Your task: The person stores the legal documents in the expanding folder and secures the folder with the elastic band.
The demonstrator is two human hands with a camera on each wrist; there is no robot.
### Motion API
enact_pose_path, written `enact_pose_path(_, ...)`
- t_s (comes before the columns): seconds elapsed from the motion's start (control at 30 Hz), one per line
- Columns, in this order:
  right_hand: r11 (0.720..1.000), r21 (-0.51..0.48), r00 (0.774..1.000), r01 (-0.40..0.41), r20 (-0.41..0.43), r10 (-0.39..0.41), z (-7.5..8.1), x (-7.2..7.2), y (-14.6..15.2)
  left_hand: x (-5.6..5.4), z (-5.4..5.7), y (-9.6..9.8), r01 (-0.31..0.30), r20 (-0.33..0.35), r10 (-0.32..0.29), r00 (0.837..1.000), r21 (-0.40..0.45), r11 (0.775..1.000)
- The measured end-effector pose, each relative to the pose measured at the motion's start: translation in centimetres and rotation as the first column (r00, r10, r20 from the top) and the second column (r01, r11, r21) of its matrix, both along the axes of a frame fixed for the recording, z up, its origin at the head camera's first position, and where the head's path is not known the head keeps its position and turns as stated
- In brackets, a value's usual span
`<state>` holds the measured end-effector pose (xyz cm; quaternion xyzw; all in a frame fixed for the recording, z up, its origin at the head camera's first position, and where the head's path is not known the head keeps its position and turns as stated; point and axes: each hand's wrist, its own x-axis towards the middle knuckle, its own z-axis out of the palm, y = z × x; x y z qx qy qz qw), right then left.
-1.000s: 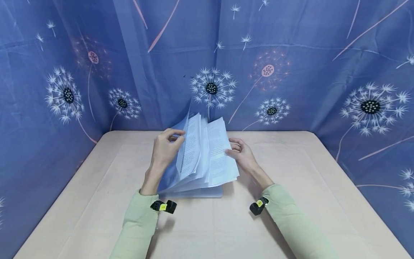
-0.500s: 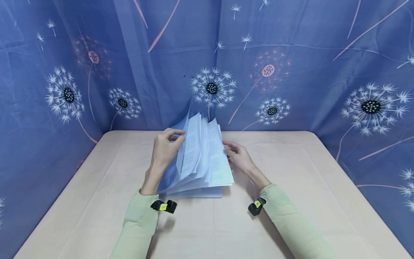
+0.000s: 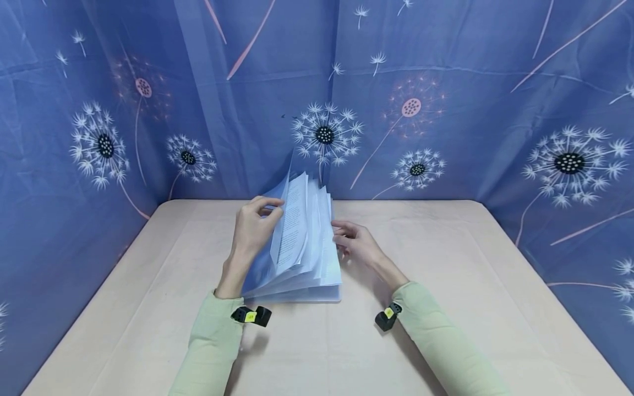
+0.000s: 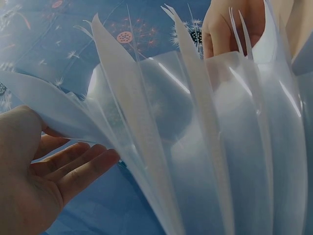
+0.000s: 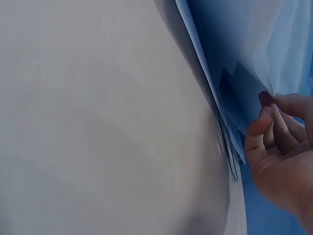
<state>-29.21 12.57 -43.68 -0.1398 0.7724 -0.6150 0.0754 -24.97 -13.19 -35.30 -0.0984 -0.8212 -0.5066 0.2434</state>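
A blue clear-pocket folder (image 3: 309, 296) stands open on the table, its pages fanned. My left hand (image 3: 250, 228) pinches the raised left part near its upper edge. In the left wrist view, the left thumb and fingers (image 4: 78, 174) lie on either side of the leftmost leaves, with several transparent pockets (image 4: 239, 117) spread beyond. At the folder's right side, my right hand (image 3: 364, 245) holds the edge of printed sheets (image 3: 331, 264) that lie almost level with the folder's right edge. The right wrist view shows its thumb and fingertips (image 5: 266, 99) pinching at the paper edge.
A pale cloth covers the table (image 3: 446, 258). Blue curtains (image 3: 247, 110) with dandelion prints hang behind it and along both sides. A small black camera is strapped at each wrist, over light green sleeves (image 3: 441, 330).
My right hand has moved left and slightly nearer, and the printed sheets that stuck out on the right have slid left with it. The left hand has stayed in place.
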Motion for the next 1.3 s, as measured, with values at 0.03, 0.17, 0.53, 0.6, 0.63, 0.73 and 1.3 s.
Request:
enact_pose_path(0.03, 1.0, 0.008, 1.0, 0.001, 0.0, -0.001, 0.0, 0.0, -0.1, 0.0, 0.0, 0.0, 0.001, 0.001, -0.001, 1.0, 0.0, 1.0)
enact_pose_path(0.17, 1.0, 0.015, 1.0, 0.0, 0.001, 0.0, -0.1, -0.2, -0.4, 0.0, 0.1, 0.0, 0.008, 0.003, -0.008, 1.0, 0.003, 1.0)
enact_pose_path(0.53, 0.999, 0.004, 0.999, -0.038, 0.036, 0.037, -0.5, -0.4, -0.8, 0.0, 0.1, 0.0, 0.005, 0.001, -0.005, 1.0, 0.001, 1.0)
enact_pose_path(0.6, 0.999, 0.008, 0.999, -0.036, 0.037, 0.036, -0.5, -0.5, -0.9, 0.0, 0.1, 0.0, 0.004, 0.001, -0.004, 1.0, 0.0, 1.0)
enact_pose_path(0.63, 0.999, 0.005, 0.999, -0.036, 0.039, 0.036, -0.5, -0.5, -0.9, 0.0, 0.2, 0.0, 0.003, 0.0, -0.003, 1.0, 0.001, 1.0)
enact_pose_path(0.73, 0.999, -0.036, 0.996, -0.032, 0.08, 0.035, -0.5, -0.5, -1.1, 0.0, 0.2, 0.0, 0.002, -0.004, -0.002, 1.0, 0.001, 1.0)
enact_pose_path(1.3, 0.989, -0.15, 0.971, -0.01, 0.233, 0.046, -0.1, -0.2, -2.0, 0.1, 0.0, 0.1, 0.008, -0.002, -0.008, 1.0, 0.0, 1.0)
